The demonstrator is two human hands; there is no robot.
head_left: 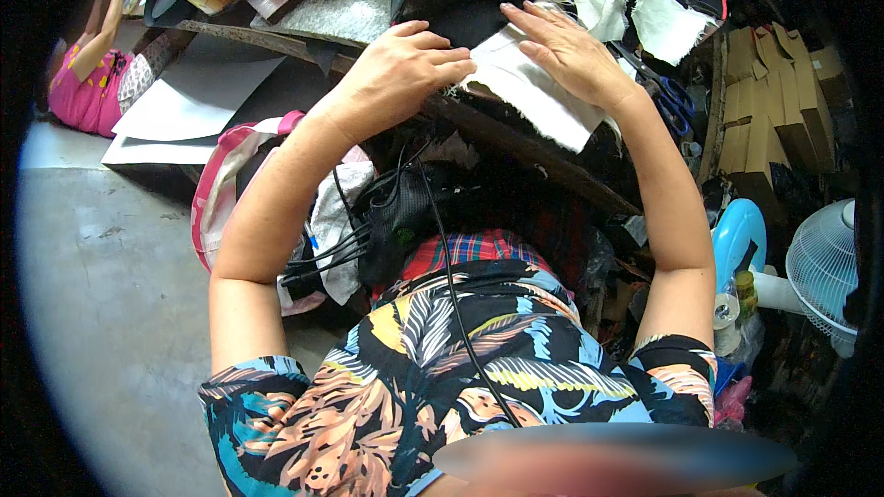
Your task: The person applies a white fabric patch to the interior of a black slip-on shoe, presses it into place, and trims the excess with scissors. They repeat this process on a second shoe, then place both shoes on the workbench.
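Note:
A piece of white cloth with frayed edges [534,97] lies on the near edge of a dark wooden workbench [543,161]. My left hand [405,64] rests on its left edge, fingers curled and pressing down beside a black curved piece [460,0]. My right hand [571,51] lies flat on the cloth's upper part with fingers spread. Neither hand lifts anything.
Blue-handled scissors [677,101] lie right of my right hand, with white cloth scraps [668,28] beyond. Cardboard boxes [769,101] and a white fan [824,267] stand at right. A person in pink [87,83] sits far left near white sheets [193,97]. A pink bag [221,193] sits below.

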